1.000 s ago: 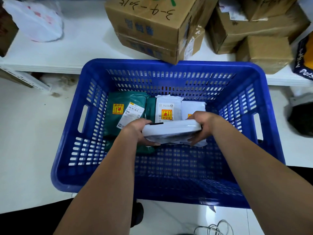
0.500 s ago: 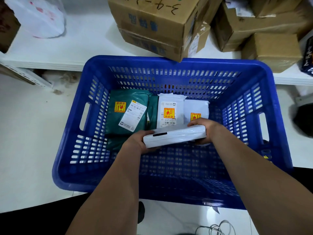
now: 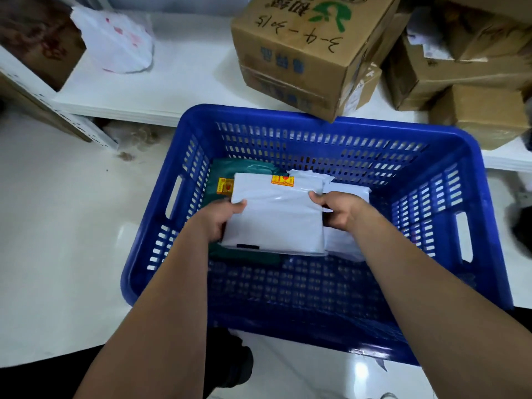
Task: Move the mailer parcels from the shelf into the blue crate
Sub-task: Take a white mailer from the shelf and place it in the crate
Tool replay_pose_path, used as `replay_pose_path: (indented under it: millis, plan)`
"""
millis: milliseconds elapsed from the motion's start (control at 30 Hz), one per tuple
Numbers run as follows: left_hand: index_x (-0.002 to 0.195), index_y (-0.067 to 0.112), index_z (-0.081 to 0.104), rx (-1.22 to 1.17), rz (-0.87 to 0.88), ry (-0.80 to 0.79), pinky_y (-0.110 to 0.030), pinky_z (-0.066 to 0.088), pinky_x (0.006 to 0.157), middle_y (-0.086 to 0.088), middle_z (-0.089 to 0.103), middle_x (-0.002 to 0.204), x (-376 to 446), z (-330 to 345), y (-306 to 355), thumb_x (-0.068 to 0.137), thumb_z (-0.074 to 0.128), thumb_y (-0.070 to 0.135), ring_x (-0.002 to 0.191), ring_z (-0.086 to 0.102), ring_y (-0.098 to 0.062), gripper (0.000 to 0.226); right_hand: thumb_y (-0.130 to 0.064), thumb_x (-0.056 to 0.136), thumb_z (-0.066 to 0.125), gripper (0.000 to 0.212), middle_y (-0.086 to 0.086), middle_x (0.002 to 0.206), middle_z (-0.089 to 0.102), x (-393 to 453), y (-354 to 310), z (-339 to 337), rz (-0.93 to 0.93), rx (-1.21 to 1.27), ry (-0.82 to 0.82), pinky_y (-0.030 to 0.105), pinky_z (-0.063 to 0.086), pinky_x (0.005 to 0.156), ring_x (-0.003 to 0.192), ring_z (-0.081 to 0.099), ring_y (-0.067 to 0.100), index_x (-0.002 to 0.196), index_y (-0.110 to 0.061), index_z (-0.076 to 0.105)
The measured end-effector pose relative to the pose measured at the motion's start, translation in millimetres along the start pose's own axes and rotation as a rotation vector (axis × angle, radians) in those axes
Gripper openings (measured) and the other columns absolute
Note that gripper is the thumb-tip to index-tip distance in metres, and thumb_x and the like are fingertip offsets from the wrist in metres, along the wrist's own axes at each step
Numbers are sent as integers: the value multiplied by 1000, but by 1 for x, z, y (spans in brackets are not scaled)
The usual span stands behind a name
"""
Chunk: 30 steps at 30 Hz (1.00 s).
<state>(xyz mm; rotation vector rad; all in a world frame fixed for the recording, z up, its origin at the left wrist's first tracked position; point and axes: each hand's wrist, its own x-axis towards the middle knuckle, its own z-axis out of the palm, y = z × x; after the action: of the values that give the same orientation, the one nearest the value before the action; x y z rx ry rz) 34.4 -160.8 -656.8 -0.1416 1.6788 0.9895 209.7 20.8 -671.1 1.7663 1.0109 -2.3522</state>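
Observation:
A white mailer parcel (image 3: 276, 217) lies flat inside the blue crate (image 3: 478, 214), on top of a green mailer (image 3: 244, 168) and other white mailers (image 3: 345, 243). My left hand (image 3: 224, 220) grips its left edge and my right hand (image 3: 336, 208) grips its right edge. Yellow stickers show on the parcels beneath, at the far edge of the white one. Most of the green mailer is hidden.
The crate stands on a pale floor in front of a low white shelf (image 3: 172, 90). Brown cardboard boxes (image 3: 311, 50) sit on the shelf behind the crate and to the right (image 3: 472, 70). A white plastic bag (image 3: 121, 41) lies at the shelf's left.
The white parcel was held on edge between both hands; it has been tipped flat and lowered onto the parcels in the crate, covering the green mailer's label.

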Motion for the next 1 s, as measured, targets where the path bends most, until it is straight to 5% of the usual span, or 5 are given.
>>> replay_pose_path:
  millis: [167, 267, 367, 467, 1000]
  plan:
    - [142, 10, 45, 502, 409, 629, -35, 43, 100, -14, 48, 138, 22, -16, -13, 94, 56, 18, 120, 52, -34, 50, -6, 90, 67, 43, 13, 109, 67, 34, 1, 70, -72, -32, 92, 48, 54, 90, 93, 67, 27, 129, 2, 51]
    - [128, 6, 47, 338, 502, 923, -46, 49, 90, -20, 44, 132, 25, 4, -33, 91, 52, 16, 106, 54, -40, 39, -24, 93, 65, 42, 14, 117, 63, 62, -3, 99, -154, -132, 175, 48, 54, 93, 103, 65, 28, 121, 3, 50]
    - [125, -2, 47, -337, 23, 595, -49, 55, 83, -23, 55, 126, 46, 18, -44, 91, 53, 35, 102, 60, -41, 50, -34, 92, 63, 32, 12, 117, 66, 87, -7, 121, -223, -186, 209, 38, 56, 73, 92, 64, 26, 104, -5, 58]
    - [121, 1, 50, -623, -33, 291, -45, 55, 74, -21, 60, 113, 58, 18, -42, 100, 51, 35, 90, 63, -35, 39, -40, 89, 64, 54, 11, 128, 60, 101, -6, 131, -278, -358, 376, 38, 53, 79, 110, 62, 32, 128, -4, 55]
    - [99, 8, 54, -547, 153, 488, -42, 61, 63, -21, 63, 114, 85, 8, -44, 96, 60, 15, 88, 68, -36, 10, -23, 104, 40, 44, -2, 144, 52, 116, 19, 127, -367, -115, 208, 27, 41, 100, 128, 51, 22, 148, -25, 41]
